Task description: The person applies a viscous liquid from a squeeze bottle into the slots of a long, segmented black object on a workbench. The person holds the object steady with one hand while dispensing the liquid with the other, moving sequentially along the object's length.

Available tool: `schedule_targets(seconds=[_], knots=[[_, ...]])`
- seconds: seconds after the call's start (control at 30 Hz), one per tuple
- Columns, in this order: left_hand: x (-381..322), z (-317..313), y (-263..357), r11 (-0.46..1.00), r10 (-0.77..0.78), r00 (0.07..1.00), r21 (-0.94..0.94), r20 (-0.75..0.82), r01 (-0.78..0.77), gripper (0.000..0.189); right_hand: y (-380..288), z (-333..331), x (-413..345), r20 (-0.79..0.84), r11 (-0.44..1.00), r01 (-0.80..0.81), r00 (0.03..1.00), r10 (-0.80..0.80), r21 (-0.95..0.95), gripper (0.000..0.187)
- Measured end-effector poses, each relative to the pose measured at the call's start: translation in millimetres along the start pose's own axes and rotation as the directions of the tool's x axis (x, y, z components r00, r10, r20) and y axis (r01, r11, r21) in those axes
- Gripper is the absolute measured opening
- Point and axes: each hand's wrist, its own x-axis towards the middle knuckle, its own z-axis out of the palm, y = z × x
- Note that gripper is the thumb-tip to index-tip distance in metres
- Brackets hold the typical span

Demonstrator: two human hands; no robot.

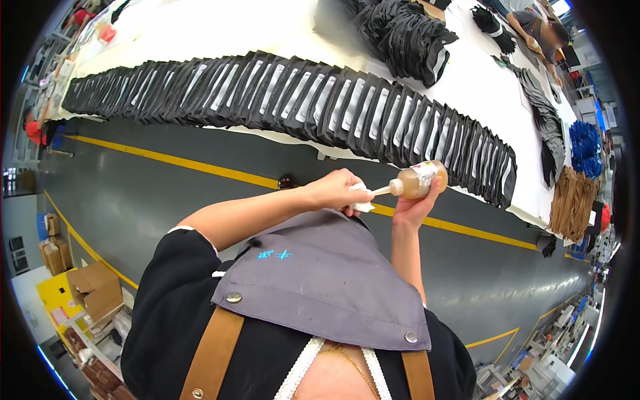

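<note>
In my right hand (413, 210) lies a translucent squeeze bottle (419, 181) of amber liquid, tipped on its side with its narrow nozzle to the left. My left hand (336, 189) pinches a crumpled white cloth or tissue (362, 198) around the nozzle's tip, so the tip itself is hidden. Both hands are above the apron's edge, in front of the table. Beyond them a long row of overlapping black fabric pieces (300, 100) runs along the table's near edge. Many of these pieces carry a pale grey-white strip.
A white-covered table (215, 30) spans the far side. On it are a heap of black fabric pieces (405, 40), a tied black bundle (494, 30), grey pieces (542, 120), a blue bundle (585, 147) and brown strips (572, 202). Another person (537, 32) leans over the far right.
</note>
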Motion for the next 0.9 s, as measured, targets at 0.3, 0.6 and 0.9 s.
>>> schedule_targets(seconds=[0.3,0.6,0.9], knots=[[22,34,8,0.335,0.734,0.676,0.830,0.066,-0.445,0.013,-3,-40,47,-0.122,0.952,-0.172,0.970,0.208,0.253,0.044],[-8,-25,3,0.840,0.363,0.848,0.530,-0.385,-0.119,0.015,-44,-94,70,-0.420,0.935,-0.124,0.868,0.264,0.331,0.059],[19,-177,-46,0.960,0.264,0.774,0.081,-0.575,-0.267,0.033,-8,-68,75,-0.033,0.826,-0.275,0.942,0.333,0.492,0.060]])
